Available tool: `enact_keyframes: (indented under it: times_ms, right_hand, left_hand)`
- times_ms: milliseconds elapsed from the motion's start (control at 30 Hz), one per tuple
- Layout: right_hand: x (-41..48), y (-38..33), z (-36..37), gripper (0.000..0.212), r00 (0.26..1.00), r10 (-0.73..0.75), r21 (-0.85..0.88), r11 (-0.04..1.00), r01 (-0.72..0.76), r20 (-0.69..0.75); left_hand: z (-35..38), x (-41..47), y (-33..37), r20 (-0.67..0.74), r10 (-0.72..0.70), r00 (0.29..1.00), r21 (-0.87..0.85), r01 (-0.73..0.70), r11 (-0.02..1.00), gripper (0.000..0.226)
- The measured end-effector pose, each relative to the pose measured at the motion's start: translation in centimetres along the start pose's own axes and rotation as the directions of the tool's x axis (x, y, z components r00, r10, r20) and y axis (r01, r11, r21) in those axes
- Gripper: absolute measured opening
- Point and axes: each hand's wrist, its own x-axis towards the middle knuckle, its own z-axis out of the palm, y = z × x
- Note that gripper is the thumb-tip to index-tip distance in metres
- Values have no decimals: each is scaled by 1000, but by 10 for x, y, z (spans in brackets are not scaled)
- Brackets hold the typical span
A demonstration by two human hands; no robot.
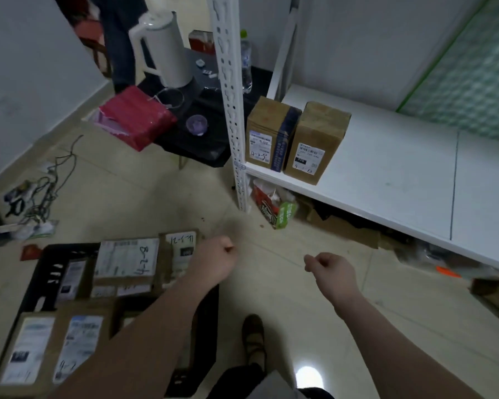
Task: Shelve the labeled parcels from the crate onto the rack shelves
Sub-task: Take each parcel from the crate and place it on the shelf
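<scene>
**Both hands empty, parcels split between crate and shelf**

Your left hand (216, 259) is curled into a fist and holds nothing. It hangs over the far right corner of the black crate (48, 273), just beside a parcel with a handwritten label (181, 249) (whether your knuckles touch it cannot be told from this angle). Your right hand (333, 269) is curled up too, with nothing in it, out over the floor tiles between the crate and the rack.

The crate sits on the floor at your lower left. Cardboard parcels lie flat in it, labels up. The parcel marked 8-2-7 (126, 260) lies next to the one by your left hand, and two more parcels (32, 349) (79, 345) lie at the near end under your forearm.

On the white rack shelf (386, 174) two brown parcels stand upright, touching side by side at the front left corner near the perforated post (231, 96). The left one is marked 4-3-9 (267, 133), the right one 4-3-13 (317, 142).

Beyond the post, a low black table (202, 142) carries a white jug (162, 47), a red package (139, 116) and a clear bottle (246, 64). A tangle of cables (45, 182) lies on the floor at your left.
</scene>
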Motion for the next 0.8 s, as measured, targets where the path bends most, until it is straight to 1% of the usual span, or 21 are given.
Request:
enact_keyframes:
  times_ms: [67, 167, 233, 300, 367, 467, 533, 600, 667, 800]
  right_hand:
    - [-20, 9, 6, 32, 1000, -12, -36, 999, 12, 13]
    - [-51, 26, 17, 32, 998, -37, -59, 997, 40, 52]
    - [-74, 37, 25, 29, 996, -49, -46, 998, 52, 70]
    - [-100, 49, 33, 22, 994, -50, 1, 999, 50, 94]
    - [-125, 61, 41, 17, 988, -47, 16, 999, 45, 146]
    - [-154, 73, 57, 11, 970, -8, -5, 1000, 10, 242]
    - [-167, 76, 71, 8, 953, 10, -13, 1000, -6, 304]
    - [-177, 73, 83, 8, 933, 11, -11, 1000, -8, 361]
    - [-185, 68, 95, 9, 921, 1, -8, 1000, 3, 388]
    - [-192, 59, 119, 10, 923, 23, -57, 998, -1, 385]
  left_hand:
    - [2, -25, -22, 3, -51, 999, -74, 51, 996, 24]
    - [12, -68, -53, -41, -110, 993, -114, 105, 988, 25]
    - [22, -99, -73, -59, -139, 989, -124, 130, 984, 22]
    - [34, -131, -91, -24, -160, 987, -111, 156, 981, 18]
    - [43, -159, -109, 1, -182, 983, -98, 181, 979, 18]
    - [41, -193, -135, 17, -211, 977, -196, 211, 958, 18]
    - [33, -210, -153, 10, -226, 974, -224, 222, 949, 19]
    - [24, -219, -172, -41, -247, 968, -215, 233, 949, 19]
    - [16, -222, -192, -81, -266, 961, -194, 247, 949, 19]
    - [8, -224, -234, -40, -292, 955, -88, 288, 954, 24]
